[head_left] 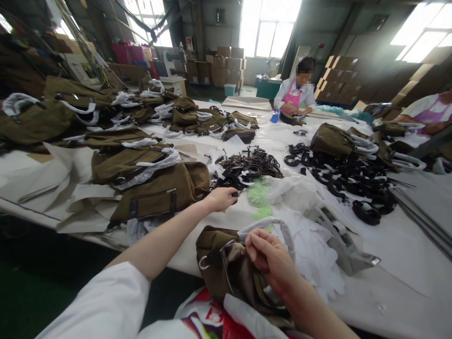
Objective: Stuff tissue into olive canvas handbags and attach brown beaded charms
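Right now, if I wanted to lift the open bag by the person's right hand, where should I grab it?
Probably by the pale wrapped handle of the bag, coming from the far side of the table. Its loop arches up there, easy to hook fingers through, while the right hand is in the way on the near side and the zip gapes open.

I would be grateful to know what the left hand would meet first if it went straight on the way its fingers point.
Most likely the light green material, just beyond the left hand towards the picture's right; depth is unclear, so it might pass above without touching.
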The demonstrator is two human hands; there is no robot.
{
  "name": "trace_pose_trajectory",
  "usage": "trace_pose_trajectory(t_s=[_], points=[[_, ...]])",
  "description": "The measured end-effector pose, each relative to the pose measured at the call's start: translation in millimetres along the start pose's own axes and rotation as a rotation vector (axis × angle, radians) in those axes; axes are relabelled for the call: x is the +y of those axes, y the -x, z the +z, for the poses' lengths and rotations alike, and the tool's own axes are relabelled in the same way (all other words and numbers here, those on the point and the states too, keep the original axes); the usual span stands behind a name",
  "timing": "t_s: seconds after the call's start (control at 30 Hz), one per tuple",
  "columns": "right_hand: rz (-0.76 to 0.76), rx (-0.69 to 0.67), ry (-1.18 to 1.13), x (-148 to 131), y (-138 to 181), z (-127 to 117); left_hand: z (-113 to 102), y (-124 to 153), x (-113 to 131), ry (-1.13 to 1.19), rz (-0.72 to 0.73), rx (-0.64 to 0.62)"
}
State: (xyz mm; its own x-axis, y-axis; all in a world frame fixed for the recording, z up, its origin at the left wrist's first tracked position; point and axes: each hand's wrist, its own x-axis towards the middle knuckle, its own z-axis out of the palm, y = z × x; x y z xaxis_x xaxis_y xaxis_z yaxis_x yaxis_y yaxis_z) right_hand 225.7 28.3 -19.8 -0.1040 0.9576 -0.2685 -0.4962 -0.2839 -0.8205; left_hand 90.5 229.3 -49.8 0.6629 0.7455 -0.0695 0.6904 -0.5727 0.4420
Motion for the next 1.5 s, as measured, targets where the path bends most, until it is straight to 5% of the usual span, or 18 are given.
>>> trace_pose_trajectory(t_s=[0.23,0.5,0.77,1.1,1.5], points=[[0.003,0.018,0.012,-1,-3,4,-39,57,29,0.399,-0.036,-0.14],[0.023,0.029,0.033,-1,2,3,-24,104,45,0.519,0.064,0.228],[0.042,0.047,0.064,-2,1,9,-19,124,48,0.341,0.077,0.414],[0.059,0.04,0.07,0,-3,10,-12,128,48,0.284,0.062,0.399],[0.1,0.009,0.17,2,-5,15,-23,135,47,0.577,0.075,0.246]])
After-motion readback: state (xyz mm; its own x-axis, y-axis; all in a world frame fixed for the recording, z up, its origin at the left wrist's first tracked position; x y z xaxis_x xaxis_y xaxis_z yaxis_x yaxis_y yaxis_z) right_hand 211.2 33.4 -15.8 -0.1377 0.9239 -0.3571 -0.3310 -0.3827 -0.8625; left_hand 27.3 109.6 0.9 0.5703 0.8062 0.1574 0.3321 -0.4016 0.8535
